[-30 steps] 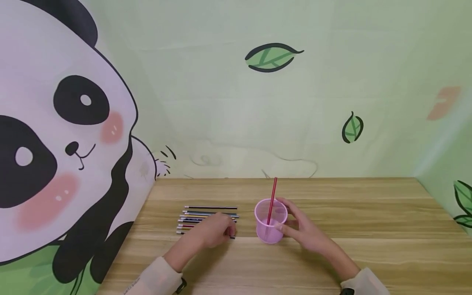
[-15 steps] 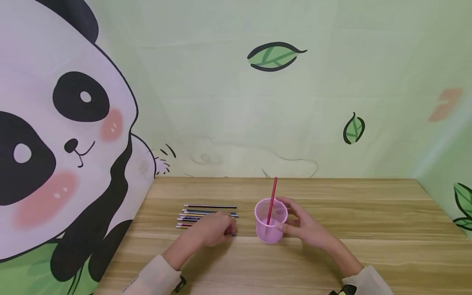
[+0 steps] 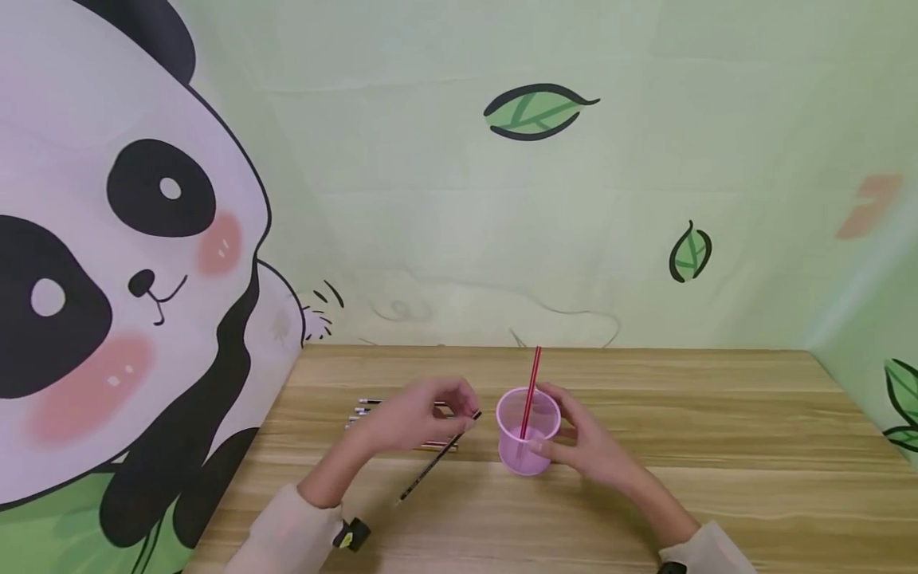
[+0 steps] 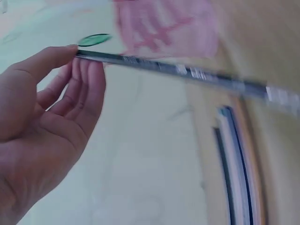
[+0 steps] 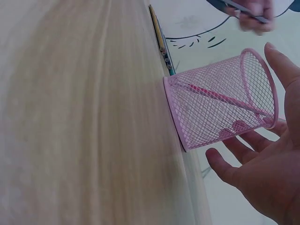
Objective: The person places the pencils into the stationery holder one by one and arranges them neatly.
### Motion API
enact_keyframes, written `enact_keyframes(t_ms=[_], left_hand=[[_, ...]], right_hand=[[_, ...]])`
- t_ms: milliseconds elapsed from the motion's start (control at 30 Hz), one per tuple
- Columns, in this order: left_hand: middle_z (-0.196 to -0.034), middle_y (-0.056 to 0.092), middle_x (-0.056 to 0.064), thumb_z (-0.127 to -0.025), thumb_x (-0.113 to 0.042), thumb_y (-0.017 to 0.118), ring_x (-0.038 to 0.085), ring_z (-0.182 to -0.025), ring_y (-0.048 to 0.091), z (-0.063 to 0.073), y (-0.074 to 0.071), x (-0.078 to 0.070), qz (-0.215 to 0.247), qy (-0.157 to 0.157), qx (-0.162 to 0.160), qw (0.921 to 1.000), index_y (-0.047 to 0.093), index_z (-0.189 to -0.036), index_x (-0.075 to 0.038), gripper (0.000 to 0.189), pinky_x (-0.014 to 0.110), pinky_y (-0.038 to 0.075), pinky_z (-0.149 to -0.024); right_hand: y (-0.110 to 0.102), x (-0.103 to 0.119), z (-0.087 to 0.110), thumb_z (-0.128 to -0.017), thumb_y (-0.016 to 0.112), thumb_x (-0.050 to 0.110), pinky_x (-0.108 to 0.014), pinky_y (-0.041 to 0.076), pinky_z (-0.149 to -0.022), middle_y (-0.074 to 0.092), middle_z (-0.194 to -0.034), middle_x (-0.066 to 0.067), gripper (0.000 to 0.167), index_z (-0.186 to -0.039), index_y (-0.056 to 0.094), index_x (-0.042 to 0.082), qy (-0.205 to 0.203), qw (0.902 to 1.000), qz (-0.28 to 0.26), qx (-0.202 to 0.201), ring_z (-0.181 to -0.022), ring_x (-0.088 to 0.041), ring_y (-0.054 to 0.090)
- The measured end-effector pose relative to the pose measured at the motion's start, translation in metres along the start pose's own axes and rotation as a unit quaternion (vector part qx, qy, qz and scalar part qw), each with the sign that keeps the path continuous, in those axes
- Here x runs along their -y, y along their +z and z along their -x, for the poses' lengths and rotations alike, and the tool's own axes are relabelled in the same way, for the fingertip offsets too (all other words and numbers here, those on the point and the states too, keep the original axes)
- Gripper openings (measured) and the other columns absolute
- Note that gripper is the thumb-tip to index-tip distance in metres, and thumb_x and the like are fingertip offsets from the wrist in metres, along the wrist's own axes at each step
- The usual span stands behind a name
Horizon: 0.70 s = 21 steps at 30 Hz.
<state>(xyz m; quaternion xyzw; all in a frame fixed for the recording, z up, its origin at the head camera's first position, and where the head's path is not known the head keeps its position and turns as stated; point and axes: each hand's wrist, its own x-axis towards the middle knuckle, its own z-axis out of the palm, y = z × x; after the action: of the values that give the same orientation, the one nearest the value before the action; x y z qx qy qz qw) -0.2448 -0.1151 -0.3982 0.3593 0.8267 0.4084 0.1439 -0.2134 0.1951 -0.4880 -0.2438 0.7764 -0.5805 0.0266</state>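
Observation:
Between the thumb and fingers of my left hand (image 3: 419,414) is a dark pencil (image 3: 430,470), gripped near its dark end. It slants down toward me, with the pale end lowest. In the left wrist view the same pencil (image 4: 178,69) shows blurred lettering. A pink mesh pencil cup (image 5: 211,108) stands upright on the table, and one red pencil (image 3: 533,383) leans inside it. My right hand (image 3: 595,446) holds the cup from its right side, with fingers curved round behind the wall. The pinched pencil is left of the cup, apart from it.
Several pencils (image 3: 437,445) lie side by side on the wooden table (image 3: 681,422), left of the cup and partly hidden by my left hand. Behind the table rises a pale green wall covering (image 3: 402,199) with leaf drawings; a large panda picture (image 3: 229,175) is at the left.
My left hand has lifted the dark pencil off the table beside the row and tilted it, moving up and slightly right toward the cup. The right hand stays at the cup.

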Motion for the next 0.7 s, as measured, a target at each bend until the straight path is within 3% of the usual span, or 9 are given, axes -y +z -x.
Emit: enact_keyframes(t_ms=[167,400,567,700], left_hand=[[-0.111,0.07,0.004,-0.102,-0.015,0.073,0.024,-0.105,0.069,-0.003,-0.01,-0.026,0.093,0.038,-0.048,0.9938,0.068,-0.121,-0.01,0.02,0.039,0.063,-0.089],[-0.109,0.069,0.012,-0.103,-0.015,0.072,0.032,-0.099,0.071,-0.012,-0.015,-0.056,0.187,0.083,-0.138,0.9691,0.067,-0.12,-0.012,0.018,0.044,0.062,-0.093],[-0.113,0.068,0.012,-0.103,-0.013,0.072,0.031,-0.103,0.07,-0.026,-0.013,-0.064,0.214,0.104,-0.199,0.9509,0.067,-0.119,-0.011,0.017,0.044,0.061,-0.095],[-0.115,0.065,0.011,-0.103,-0.013,0.071,0.028,-0.107,0.069,-0.039,-0.01,-0.061,0.221,0.114,-0.225,0.9421,0.067,-0.12,-0.008,0.017,0.044,0.062,-0.093]], right_hand=[[0.004,-0.002,-0.002,-0.094,0.081,0.011,-0.056,0.053,-0.106,0.045,-0.155,-0.029,0.084,-0.162,0.032,0.003,0.001,0.9999,-0.009,-0.007,-0.141,-0.056,0.044],[0.005,-0.001,-0.001,-0.098,0.077,0.013,-0.051,0.054,-0.105,0.046,-0.154,-0.029,0.079,-0.162,0.033,0.004,0.005,1.0,-0.003,-0.005,-0.139,-0.054,0.047],[0.005,-0.003,0.0,-0.099,0.076,0.016,-0.044,0.056,-0.102,0.047,-0.154,-0.027,0.077,-0.162,0.033,0.008,0.009,0.9999,0.005,0.0,-0.137,-0.053,0.049],[0.005,-0.004,0.0,-0.1,0.076,0.019,-0.049,0.055,-0.105,0.046,-0.156,-0.024,0.077,-0.163,0.033,0.013,0.014,0.9998,0.014,-0.001,-0.139,-0.052,0.048]])
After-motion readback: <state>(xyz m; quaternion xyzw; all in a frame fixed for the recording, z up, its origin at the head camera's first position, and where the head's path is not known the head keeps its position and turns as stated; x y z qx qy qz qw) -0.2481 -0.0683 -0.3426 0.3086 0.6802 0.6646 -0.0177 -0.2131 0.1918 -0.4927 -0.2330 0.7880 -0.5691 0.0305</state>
